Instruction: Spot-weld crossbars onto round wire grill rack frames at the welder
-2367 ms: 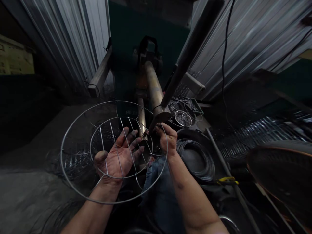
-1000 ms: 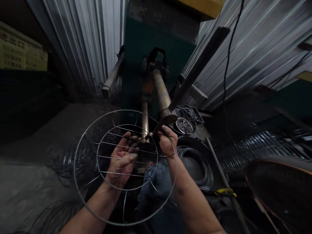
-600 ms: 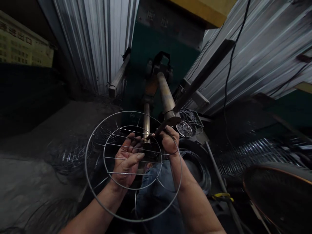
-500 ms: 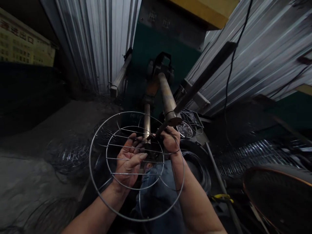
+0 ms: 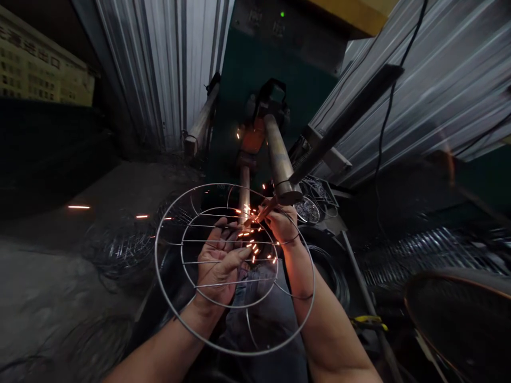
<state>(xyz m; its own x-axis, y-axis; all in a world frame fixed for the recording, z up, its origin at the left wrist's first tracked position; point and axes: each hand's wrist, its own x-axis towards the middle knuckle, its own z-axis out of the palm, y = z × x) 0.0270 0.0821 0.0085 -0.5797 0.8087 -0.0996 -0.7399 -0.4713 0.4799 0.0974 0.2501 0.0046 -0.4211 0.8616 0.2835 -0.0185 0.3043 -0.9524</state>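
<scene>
A round wire rack, with an outer ring, a smaller inner ring and several cross wires, is held tilted in front of me. My left hand reaches under it palm up, its fingers and thumb closed around the cross wires. At the far right of the rack, my right hand is closed on its wire, the fingertips partly hidden. The rack's far side meets the welding machine's copper-coloured rod beside a thick metal cylinder. Orange sparks fly from the contact and scatter over the rack.
A green machine body stands ahead, a green light lit on its panel. A dark bar slants up right. Wire pieces lie on the left floor. Yellow-handled pliers and a round, orange-rimmed object are at right.
Sparks have burst out at the rod's tip, and the green light has come on. The rack and both hands appear slightly farther right in view, with the grip unchanged.
</scene>
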